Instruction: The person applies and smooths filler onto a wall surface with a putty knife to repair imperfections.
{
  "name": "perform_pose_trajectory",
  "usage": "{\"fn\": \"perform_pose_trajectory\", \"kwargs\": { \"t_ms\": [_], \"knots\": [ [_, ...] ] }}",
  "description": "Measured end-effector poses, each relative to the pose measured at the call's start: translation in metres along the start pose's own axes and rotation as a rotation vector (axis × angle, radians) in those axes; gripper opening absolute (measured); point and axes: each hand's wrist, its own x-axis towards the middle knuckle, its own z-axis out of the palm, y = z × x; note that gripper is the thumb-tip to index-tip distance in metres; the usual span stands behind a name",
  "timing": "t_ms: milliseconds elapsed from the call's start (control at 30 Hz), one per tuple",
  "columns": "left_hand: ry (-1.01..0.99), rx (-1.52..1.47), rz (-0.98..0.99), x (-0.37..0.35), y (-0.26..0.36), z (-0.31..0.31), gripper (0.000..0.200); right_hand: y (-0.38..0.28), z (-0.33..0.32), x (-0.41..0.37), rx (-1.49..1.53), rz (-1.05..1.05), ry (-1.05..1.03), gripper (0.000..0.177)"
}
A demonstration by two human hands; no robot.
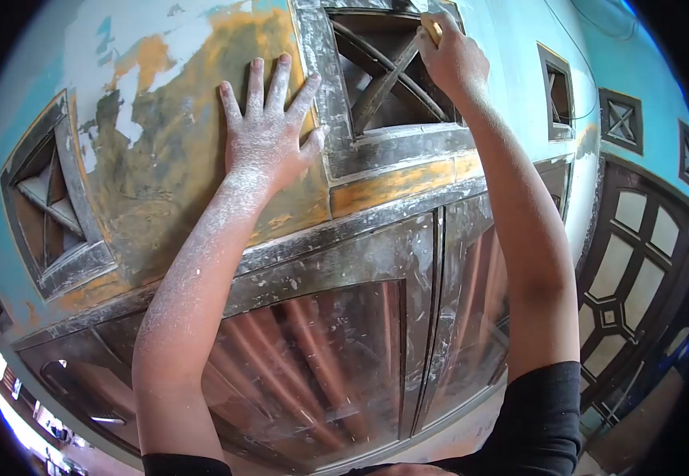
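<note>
My left hand [263,139], coated in white dust, lies flat with fingers spread on the patchy ochre wall [162,151]. It is just left of a dark wooden vent frame [396,151] with a crossed lattice [392,78]. My right hand [455,63] is raised to the upper right corner of that frame, its fingers closed around a small yellowish tool [435,30]. Most of the tool is hidden by the fingers, so its kind does not show. White dust covers parts of the frame.
Below runs a dusty wooden beam [305,247] over window panes [305,373] with reddish-brown curtains behind. Another lattice vent [49,202] is at left. To the right stand a small vent [557,91], a turquoise wall [638,63] and a dark panelled door [626,262].
</note>
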Motion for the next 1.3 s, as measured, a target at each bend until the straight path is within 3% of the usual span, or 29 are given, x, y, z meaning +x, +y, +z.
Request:
{"fn": "perform_pose_trajectory", "kwargs": {
  "t_ms": [167, 233, 267, 367, 633, 900, 1000, 1167, 1300],
  "knots": [
    [0.076, 0.000, -0.006, -0.002, 0.000, 0.005, 0.075, 0.035, 0.007, 0.013, 0.032, 0.075, 0.111, 0.042],
    [0.096, -0.015, -0.001, -0.002, 0.000, 0.005, 0.075, -0.015, -0.044, -0.007, 0.111, 0.112, -0.143, 0.038],
    [0.085, -0.005, -0.002, -0.002, 0.001, 0.004, 0.075, 0.026, 0.005, 0.008, -0.031, -0.048, 0.038, 0.041],
    [0.072, 0.003, -0.010, -0.003, 0.002, 0.003, 0.075, 0.071, 0.022, 0.032, -0.040, 0.106, 0.030, 0.041],
    [0.096, -0.052, -0.006, -0.010, 0.008, 0.008, 0.078, 0.048, 0.012, 0.041, -0.026, 0.036, 0.089, 0.043],
    [0.029, -0.200, 0.145, -0.014, -0.023, 0.002, 0.077, 0.069, 0.015, 0.105, 0.079, 0.202, 0.028, 0.042],
    [-0.082, 0.110, 0.044, -0.006, -0.062, -0.012, 0.070, 0.068, 0.003, 0.087, 0.074, 0.176, -0.016, 0.043],
    [0.168, 0.147, -0.062, 0.052, -0.137, 0.001, 0.068, 0.086, 0.020, 0.121, 0.056, 0.162, 0.031, 0.043],
    [0.251, 0.181, -0.202, 0.091, -0.135, -0.002, 0.069, 0.070, 0.015, 0.109, 0.148, 0.183, 0.059, 0.041]
  ]
}}
